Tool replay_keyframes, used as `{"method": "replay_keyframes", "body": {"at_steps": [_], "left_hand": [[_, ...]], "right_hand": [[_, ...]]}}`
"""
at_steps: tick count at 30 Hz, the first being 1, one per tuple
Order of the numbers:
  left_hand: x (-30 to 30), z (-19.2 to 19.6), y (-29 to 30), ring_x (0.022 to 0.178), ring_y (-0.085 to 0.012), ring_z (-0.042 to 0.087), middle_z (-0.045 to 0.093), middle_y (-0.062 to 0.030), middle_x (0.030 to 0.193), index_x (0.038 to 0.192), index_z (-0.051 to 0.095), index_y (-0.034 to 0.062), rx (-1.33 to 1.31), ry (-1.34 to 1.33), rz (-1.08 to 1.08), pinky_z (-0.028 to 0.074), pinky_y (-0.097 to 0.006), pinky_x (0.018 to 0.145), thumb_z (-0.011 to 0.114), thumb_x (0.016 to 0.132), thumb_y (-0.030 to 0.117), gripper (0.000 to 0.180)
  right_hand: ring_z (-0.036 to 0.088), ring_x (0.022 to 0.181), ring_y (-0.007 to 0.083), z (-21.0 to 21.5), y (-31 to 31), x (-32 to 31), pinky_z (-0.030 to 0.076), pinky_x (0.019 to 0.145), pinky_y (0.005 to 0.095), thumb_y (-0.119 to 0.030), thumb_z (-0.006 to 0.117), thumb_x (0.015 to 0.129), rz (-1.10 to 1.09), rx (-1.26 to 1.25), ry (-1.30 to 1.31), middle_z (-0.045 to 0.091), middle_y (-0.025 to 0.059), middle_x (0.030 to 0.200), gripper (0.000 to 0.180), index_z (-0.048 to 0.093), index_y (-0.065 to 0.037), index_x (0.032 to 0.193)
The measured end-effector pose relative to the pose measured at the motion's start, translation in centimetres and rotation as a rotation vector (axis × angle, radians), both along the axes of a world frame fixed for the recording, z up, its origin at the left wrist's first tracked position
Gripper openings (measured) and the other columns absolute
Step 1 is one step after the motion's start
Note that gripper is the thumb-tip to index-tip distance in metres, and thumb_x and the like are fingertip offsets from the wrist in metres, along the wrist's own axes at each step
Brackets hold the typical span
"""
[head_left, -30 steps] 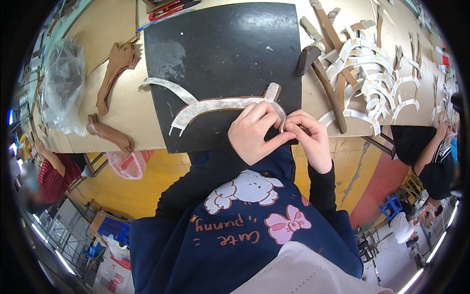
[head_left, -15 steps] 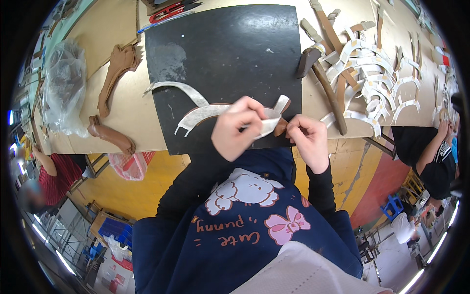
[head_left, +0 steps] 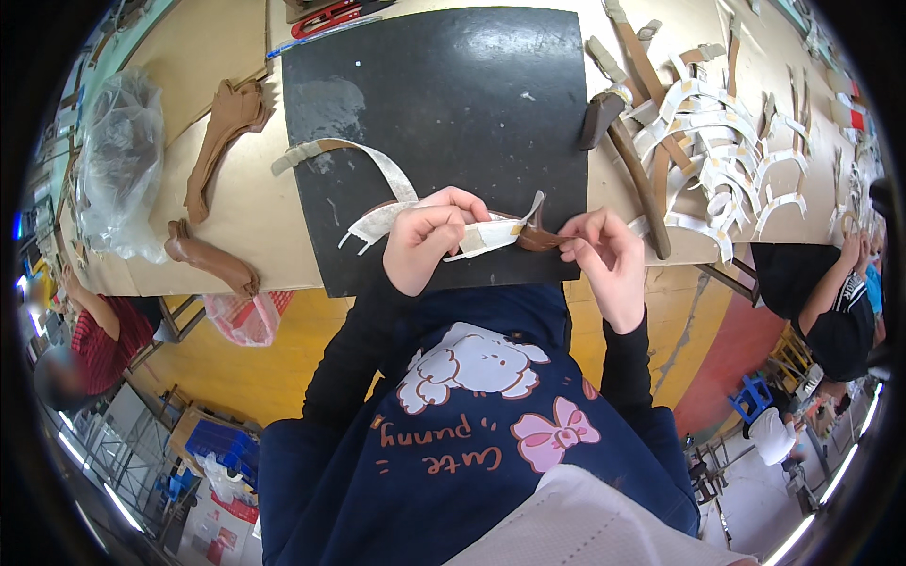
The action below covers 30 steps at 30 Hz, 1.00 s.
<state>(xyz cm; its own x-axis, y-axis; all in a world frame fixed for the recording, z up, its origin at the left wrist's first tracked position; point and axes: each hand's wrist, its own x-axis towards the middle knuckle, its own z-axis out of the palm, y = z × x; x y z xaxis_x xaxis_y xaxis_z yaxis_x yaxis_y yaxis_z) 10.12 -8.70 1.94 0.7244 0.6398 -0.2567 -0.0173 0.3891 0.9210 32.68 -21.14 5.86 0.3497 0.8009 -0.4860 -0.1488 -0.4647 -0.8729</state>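
Note:
A curved brown leather strap piece with white backing [head_left: 493,238] is held just above the near part of a black mat [head_left: 434,104]. My left hand [head_left: 425,238] is closed on its middle, thumb and fingers pinching the white side. Thumb and forefinger of my right hand [head_left: 609,266] pinch the thin brown tip at the right end, where the leather side faces up. To the left of my left hand, the forked end of the piece and a long curved strap [head_left: 382,170] extend over the mat; the join is partly hidden by my fingers.
A hammer [head_left: 640,184] lies right of the mat, beside many white-backed strap pieces [head_left: 703,132]. Brown leather pieces [head_left: 219,141] and a clear plastic bag [head_left: 121,156] are on the left. Red-handled snips [head_left: 330,19] lie at the back. Other people sit at both sides.
My left hand has moved slightly left and my right hand slightly right, stretching the piece between them. The right end has turned to show more brown leather, and the long strap's far end has shifted.

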Motion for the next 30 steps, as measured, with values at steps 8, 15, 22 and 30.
{"method": "replay_keyframes", "body": {"at_steps": [8, 15, 22, 30], "left_hand": [[0.9, 3.2, 0.5, 0.081, -0.0138, 0.064, 0.068, -0.0129, 0.099, 0.076, 0.061, -0.0039, 0.107, 0.163, -0.152, 0.049, -0.026, 0.072, 0.061, 0.093, 0.02, 0.029], [2.9, 3.4, -0.9, 0.061, -0.0084, 0.062, 0.065, -0.0057, 0.065, 0.089, 0.072, 0.0011, 0.317, 0.522, -0.123, 0.047, -0.025, 0.058, 0.076, 0.089, 0.024, 0.023], [0.6, 1.7, 0.4, 0.067, -0.0041, 0.055, 0.057, 0.0029, 0.068, 0.079, 0.062, -0.0011, 0.3, 0.393, 0.009, 0.043, -0.023, 0.058, 0.064, 0.092, 0.003, 0.014], [-2.9, 1.7, 2.0, 0.1, -0.015, 0.062, 0.069, -0.0161, 0.114, 0.082, 0.059, -0.0027, -0.083, 0.112, 0.002, 0.048, -0.028, 0.088, 0.056, 0.098, 0.003, 0.017]], "right_hand": [[0.07, 0.08, 0.0112, 0.9, 2.5, -3.7, 0.055, 0.077, 0.0257, 0.006, 0.067, 0.087, 0.132, 0.109, -0.418, 0.073, 0.0082, 0.09, 0.02, 0.064, 0.003, 0.107], [0.076, 0.081, 0.0173, 0.6, 2.4, -4.1, 0.057, 0.069, 0.0276, -0.002, 0.069, 0.091, 0.122, 0.081, -0.404, 0.075, 0.012, 0.085, 0.011, 0.068, 0.001, 0.102], [0.069, 0.063, 0.011, -0.9, 1.3, -2.9, 0.051, 0.059, 0.0255, -0.004, 0.066, 0.093, -0.033, -0.03, -0.503, 0.073, 0.0103, 0.074, 0.007, 0.068, 0.002, 0.096], [0.067, 0.084, 0.0193, 0.0, 1.5, -1.4, 0.052, 0.069, 0.0285, 0.001, 0.071, 0.086, -0.017, 0.09, -0.978, 0.068, 0.0111, 0.097, 0.015, 0.068, -0.001, 0.1]]}}
